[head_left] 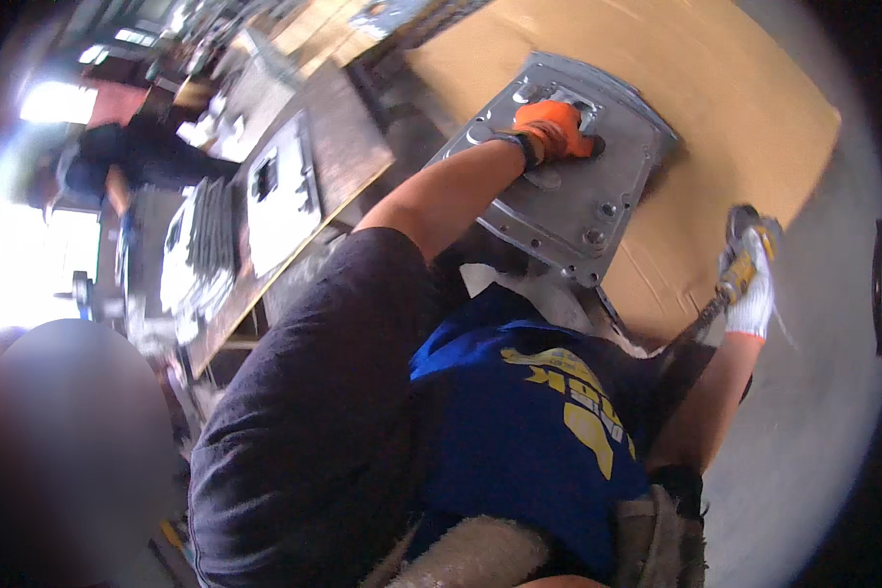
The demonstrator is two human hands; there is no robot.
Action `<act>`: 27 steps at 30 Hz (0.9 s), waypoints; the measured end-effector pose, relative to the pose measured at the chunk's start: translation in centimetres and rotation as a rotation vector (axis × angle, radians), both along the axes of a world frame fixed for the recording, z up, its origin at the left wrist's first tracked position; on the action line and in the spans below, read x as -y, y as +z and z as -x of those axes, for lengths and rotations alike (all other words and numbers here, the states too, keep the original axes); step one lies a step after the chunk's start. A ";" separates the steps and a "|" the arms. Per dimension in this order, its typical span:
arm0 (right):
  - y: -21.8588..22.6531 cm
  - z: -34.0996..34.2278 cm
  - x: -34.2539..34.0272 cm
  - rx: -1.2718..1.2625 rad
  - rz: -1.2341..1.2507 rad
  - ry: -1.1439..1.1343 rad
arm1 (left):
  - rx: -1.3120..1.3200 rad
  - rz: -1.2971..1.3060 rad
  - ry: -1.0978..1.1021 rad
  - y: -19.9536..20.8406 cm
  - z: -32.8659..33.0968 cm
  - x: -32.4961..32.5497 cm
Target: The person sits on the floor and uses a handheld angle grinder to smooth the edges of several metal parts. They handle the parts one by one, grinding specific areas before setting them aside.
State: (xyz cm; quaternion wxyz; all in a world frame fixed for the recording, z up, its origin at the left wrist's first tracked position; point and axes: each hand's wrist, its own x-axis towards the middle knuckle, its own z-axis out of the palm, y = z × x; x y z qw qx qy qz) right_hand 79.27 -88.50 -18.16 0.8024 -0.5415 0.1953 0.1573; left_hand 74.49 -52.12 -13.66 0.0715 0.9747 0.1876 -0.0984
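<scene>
A grey metal plate (568, 186) with holes and raised fittings lies tilted on a sheet of brown cardboard (725, 127). My left hand (557, 129), in an orange glove with dark fingertips, reaches across it. Its fingers are curled at a raised part near the plate's middle. Out to the right, my right hand (753, 294), in a white knit glove with an orange cuff, is wrapped round a yellow and dark angle grinder (741, 269). The grinder is held apart from the plate, and its dark cord (691, 328) runs back toward my body.
On the left stands a workbench (348, 147) carrying a light flat panel (282, 196) and a stack of dark-edged sheets (214, 225). A person in dark clothes (137, 162) bends beyond it. Grey floor (804, 392) shows at the right.
</scene>
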 end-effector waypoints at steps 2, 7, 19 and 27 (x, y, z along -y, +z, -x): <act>0.1 -0.5 0.7 0.072 -0.061 0.034 | 0.092 0.020 0.044 2.3 2.2 -2.2; -0.6 -0.8 1.3 0.032 -0.118 0.174 | 0.246 0.048 0.276 9.9 15.1 -11.1; 0.7 0.5 -0.5 -0.057 0.046 0.144 | 0.219 -0.261 0.719 11.3 33.5 -31.4; 2.4 0.3 -1.6 -0.015 0.008 0.200 | 0.070 -0.495 0.443 14.6 31.1 -32.8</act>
